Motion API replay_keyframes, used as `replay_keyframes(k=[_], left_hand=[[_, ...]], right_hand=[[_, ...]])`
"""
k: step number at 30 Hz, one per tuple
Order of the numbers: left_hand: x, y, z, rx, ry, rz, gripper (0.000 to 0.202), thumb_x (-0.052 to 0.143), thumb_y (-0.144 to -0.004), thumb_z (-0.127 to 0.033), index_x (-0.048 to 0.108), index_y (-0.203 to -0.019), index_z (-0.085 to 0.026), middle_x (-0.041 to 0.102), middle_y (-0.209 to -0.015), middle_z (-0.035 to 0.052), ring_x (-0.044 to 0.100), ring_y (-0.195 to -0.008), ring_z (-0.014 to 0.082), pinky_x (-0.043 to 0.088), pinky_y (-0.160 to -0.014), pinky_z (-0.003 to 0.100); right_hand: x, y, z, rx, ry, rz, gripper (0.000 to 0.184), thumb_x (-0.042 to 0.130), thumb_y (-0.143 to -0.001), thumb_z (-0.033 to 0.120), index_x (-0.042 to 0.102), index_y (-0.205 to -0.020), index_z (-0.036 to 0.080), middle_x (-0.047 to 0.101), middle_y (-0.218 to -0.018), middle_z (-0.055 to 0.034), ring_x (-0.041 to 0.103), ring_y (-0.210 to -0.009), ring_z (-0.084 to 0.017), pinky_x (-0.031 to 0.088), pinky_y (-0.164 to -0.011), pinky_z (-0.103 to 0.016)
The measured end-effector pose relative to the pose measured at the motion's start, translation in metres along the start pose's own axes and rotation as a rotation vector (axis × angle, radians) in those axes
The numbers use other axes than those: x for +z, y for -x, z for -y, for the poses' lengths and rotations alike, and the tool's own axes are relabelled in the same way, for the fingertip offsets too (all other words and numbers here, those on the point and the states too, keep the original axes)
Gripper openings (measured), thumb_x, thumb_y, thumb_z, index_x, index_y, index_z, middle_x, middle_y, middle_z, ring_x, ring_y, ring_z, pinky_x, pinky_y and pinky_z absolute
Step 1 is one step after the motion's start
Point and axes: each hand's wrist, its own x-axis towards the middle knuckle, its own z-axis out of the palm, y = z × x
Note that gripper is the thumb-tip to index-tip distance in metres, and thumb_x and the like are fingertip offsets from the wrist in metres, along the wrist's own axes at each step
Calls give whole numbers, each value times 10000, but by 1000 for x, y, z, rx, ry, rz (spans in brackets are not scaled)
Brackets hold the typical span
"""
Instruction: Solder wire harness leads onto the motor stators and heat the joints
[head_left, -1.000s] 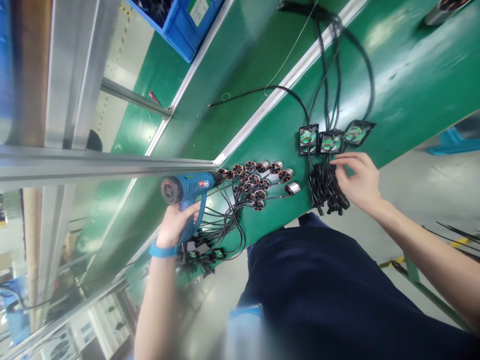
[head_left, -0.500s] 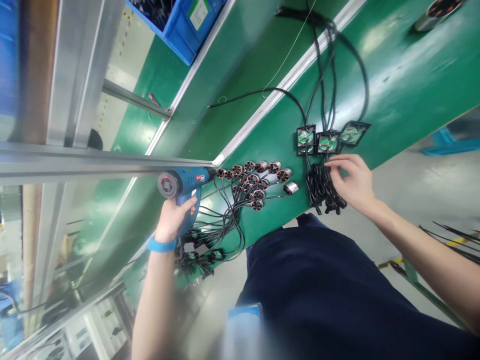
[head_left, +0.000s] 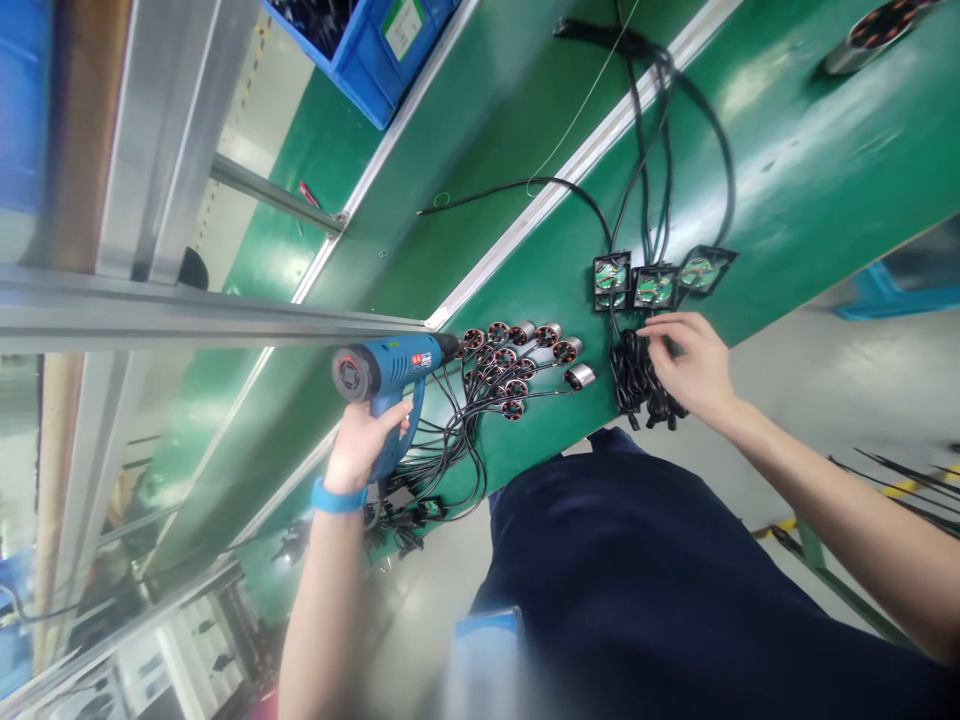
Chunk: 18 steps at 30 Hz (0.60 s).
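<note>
View: head camera, tilted, looking down across a green surface and the person's navy garment.

Left hand: left hand wrapped firmly round the grip of a blue heat gun, fingers closed, blue wristband at the wrist.

Heat gun: held above the surface, nozzle pointing toward the motors and close beside the nearest one.

Right hand: right hand half open, fingers spread, nothing clearly gripped – fingertips at a coil of black cable, contact impossible to confirm.

Motors: small brushless motors with copper windings and silver cans, clustered on the surface between the hands, thin black leads fanning down toward a tangle of black connectors below the heat gun.

Square units: three black square frames with green centres, side by side just above the coil, thick black cables running up the surface from them.

Farther off: one more motor at the top right of the surface – a loose black cable along a white rail, a blue plastic crate of dark parts beyond, an aluminium frame along the left.
</note>
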Motion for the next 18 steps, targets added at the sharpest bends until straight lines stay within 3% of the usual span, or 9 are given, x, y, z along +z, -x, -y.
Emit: replay_keyframes(k=[13,18], left_hand=[[-2,-4,0,5,-29,69,384,830,-695,-466,682,-770,-120,665,-657,38,602,-576,141,500,-580,256],[4,-4,-7,-44,49,109,412,846,-673,-436,710,-896,-117,679,-673,33,619,-589,149,530,-609,275]], right_hand=[[-9,13,-11,57,21,-10,179,557,-895,190,732,-903,228,722,-1028,-84,684,-968,-240,562,-906,-420],[-6,12,-10,65,5,-8,178,556,-894,194,731,-893,226,722,-1028,-86,684,-964,-239,564,-905,-428]])
